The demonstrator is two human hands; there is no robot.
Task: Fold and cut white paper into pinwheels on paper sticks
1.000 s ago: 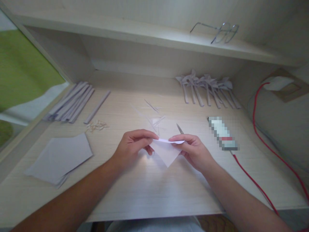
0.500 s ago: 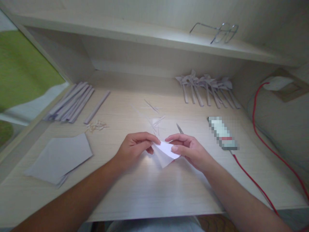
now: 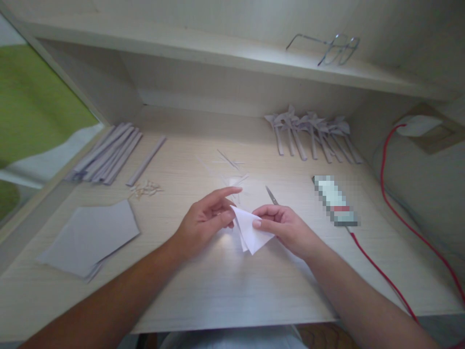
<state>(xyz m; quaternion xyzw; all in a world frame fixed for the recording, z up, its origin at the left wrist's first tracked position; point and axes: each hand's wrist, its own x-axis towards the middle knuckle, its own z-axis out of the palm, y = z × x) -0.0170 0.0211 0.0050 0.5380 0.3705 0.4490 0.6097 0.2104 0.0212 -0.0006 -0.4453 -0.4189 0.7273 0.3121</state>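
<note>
Pale wood desk [image 3: 203,295]: right hand [image 3: 288,226] pinches folded white paper [image 3: 251,237], left hand [image 3: 203,220] half-spread by its corner; likely light, easily creased, best gripped along folds.

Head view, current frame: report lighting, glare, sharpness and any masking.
Head view: light falls brightest around the folded paper, with pale, soft-edged glare on the desk nearby; head view: slightly soft, so the thin strips are hard to make out; head view: coarse pixel blocks cover much of the phone.
</note>
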